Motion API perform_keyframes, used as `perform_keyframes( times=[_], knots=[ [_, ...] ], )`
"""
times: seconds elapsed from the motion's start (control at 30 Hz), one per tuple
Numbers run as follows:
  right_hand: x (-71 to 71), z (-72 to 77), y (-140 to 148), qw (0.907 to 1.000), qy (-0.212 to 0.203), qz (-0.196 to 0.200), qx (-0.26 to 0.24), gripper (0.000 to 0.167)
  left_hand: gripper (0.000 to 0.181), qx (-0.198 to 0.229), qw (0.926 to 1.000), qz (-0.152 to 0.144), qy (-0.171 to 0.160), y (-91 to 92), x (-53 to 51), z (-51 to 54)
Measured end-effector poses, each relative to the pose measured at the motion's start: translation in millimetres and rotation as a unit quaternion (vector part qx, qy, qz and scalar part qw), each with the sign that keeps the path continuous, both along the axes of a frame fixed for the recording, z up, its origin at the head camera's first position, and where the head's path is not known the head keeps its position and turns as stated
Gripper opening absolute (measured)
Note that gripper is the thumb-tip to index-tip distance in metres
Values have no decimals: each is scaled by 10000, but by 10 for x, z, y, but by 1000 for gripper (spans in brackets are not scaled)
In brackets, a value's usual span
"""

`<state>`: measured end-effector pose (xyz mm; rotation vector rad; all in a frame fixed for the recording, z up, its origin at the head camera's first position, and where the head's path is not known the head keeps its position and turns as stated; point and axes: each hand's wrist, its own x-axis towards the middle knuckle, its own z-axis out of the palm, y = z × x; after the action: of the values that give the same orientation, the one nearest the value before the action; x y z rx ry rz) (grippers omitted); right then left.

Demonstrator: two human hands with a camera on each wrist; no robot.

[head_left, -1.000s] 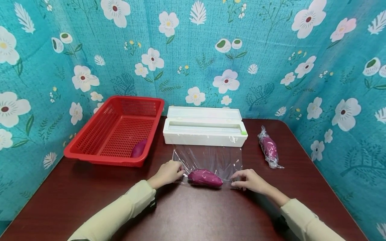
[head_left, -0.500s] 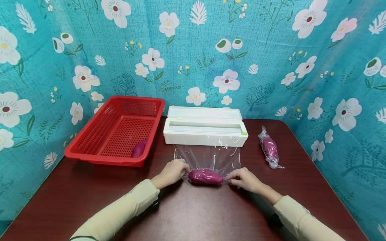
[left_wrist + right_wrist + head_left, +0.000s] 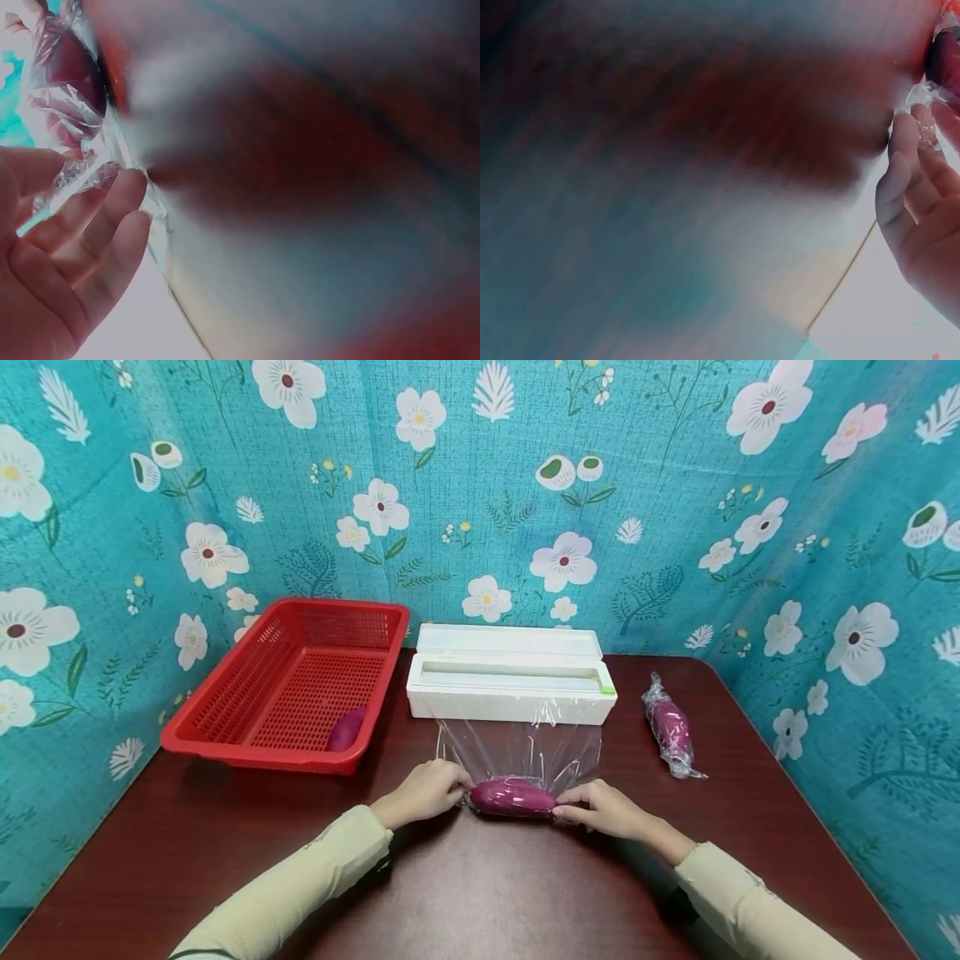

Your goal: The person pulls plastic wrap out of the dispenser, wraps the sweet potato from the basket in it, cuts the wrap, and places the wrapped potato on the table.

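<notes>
Evidently, the wrapping in hand on the dark table (image 3: 480,893) is about midway: clear film (image 3: 517,752) lies over the near purple tuber (image 3: 513,797) and bunches at its ends, but the sheet has not been cut off. With that tuber as the centre of the dial and twelve pointing away from the person, the left hand (image 3: 431,789) sits at nine o'clock and the right hand (image 3: 603,807) at three. Each pinches gathered film at its own end, fingertips close together, so the tuber lies lengthwise between them, resting on its side. Whether the right fingertips also touch its skin, I can't tell.

Farther off, toward ten o'clock, a bare tuber (image 3: 347,730) lies in the near right corner of the red basket (image 3: 255,758), partly hidden by the wall; no film shows on it, so it looks like one left to do. At two o'clock a wrapped tuber (image 3: 670,727) lies apart, twisted at both ends, apparently finished. Beyond, at twelve, stands the white box (image 3: 512,692), lid up, with the sheet joined to it. Behind everything hangs a flowered teal curtain (image 3: 465,468).
</notes>
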<state>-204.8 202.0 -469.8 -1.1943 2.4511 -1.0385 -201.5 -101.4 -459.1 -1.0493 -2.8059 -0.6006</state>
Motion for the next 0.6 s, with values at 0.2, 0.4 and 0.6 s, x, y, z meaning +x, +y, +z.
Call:
perform_keyframes(
  times=[0.2,0.4,0.6],
  knots=[
    [5,8,-18,9996,197,-59,199,19,19,-311,9993,-70,-200,-9,10,30],
    [6,31,-58,9998,27,107,168,17,43,-692,9973,-111,-212,22,8,-14],
    [15,55,-92,9996,-259,52,139,20,26,-549,9974,-342,316,39,7,-54]
  ],
)
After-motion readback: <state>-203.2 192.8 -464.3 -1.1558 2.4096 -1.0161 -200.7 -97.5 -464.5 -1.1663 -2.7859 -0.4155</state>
